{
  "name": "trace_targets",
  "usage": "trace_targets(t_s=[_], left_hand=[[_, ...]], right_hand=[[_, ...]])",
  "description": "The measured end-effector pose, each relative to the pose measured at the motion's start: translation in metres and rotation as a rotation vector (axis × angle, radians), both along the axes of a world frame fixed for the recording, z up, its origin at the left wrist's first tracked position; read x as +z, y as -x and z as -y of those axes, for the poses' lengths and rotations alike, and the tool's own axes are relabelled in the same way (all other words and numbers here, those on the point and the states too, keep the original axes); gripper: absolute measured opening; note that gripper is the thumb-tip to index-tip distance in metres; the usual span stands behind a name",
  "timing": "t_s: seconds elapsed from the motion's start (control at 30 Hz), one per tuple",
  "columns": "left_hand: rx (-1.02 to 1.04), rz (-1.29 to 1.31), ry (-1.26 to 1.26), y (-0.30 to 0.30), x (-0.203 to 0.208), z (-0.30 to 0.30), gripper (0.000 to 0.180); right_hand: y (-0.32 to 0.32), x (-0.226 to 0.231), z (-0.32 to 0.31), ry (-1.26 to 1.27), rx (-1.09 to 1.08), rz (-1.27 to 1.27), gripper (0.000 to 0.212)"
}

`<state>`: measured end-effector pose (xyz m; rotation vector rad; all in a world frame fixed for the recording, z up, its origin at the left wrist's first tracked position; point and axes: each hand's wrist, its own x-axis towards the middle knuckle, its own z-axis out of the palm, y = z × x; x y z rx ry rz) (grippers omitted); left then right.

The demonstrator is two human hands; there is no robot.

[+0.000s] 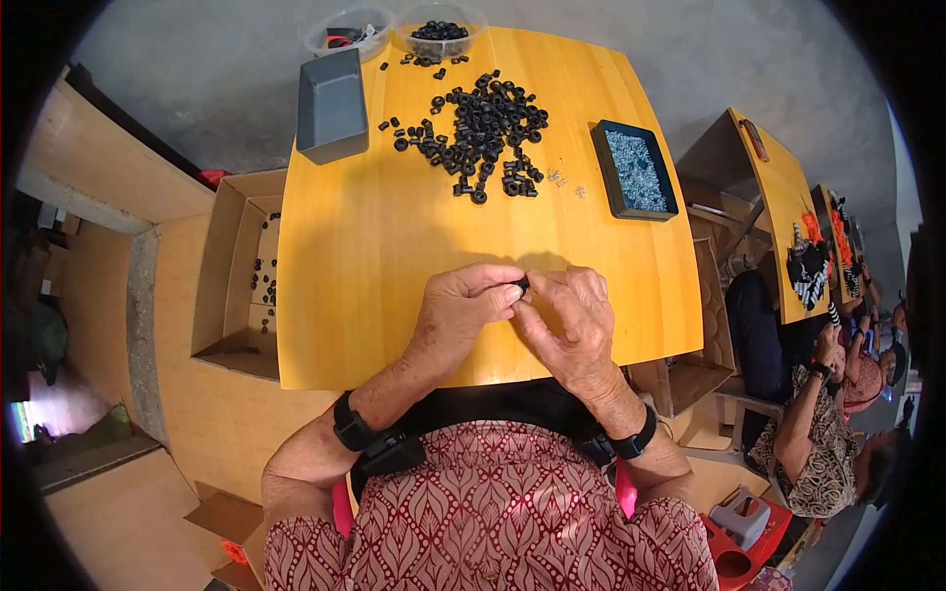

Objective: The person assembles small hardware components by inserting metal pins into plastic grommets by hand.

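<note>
Over the near half of the yellow wooden table [374, 246], my two hands meet fingertip to fingertip. Between them is a small black part [522, 284], mostly covered by the fingers. My left hand [465, 307] pinches it from one side with thumb and fingers. My right hand [574, 320] closes on it from the other. Farther back lies a loose pile of black ring-like and cylindrical parts [490, 123]. A few tiny pale pieces [558, 178] are scattered to the right of the pile.
A black tray [607, 169] of small silvery pieces sits at right. Far left stand a grey bin [332, 108] and two clear tubs, one with black parts [439, 32]. An open cardboard box [225, 266] flanks the table's left edge. People sit at other tables on the right.
</note>
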<state>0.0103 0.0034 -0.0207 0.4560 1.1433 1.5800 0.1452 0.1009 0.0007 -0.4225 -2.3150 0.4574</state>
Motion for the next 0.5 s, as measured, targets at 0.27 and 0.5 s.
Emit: trace_targets(t_s=[0.27, 0.5], left_hand=[[-0.049, -0.013, 0.042, 0.005, 0.003, 0.001, 0.027], [-0.242, -0.144, 0.135, 0.019, 0.006, -0.003, 0.028]], right_hand=[[0.0, -0.008, -0.006, -0.044, 0.009, 0.019, 0.031], [0.002, 0.006, 0.0, -0.153, 0.009, 0.144, 0.03]])
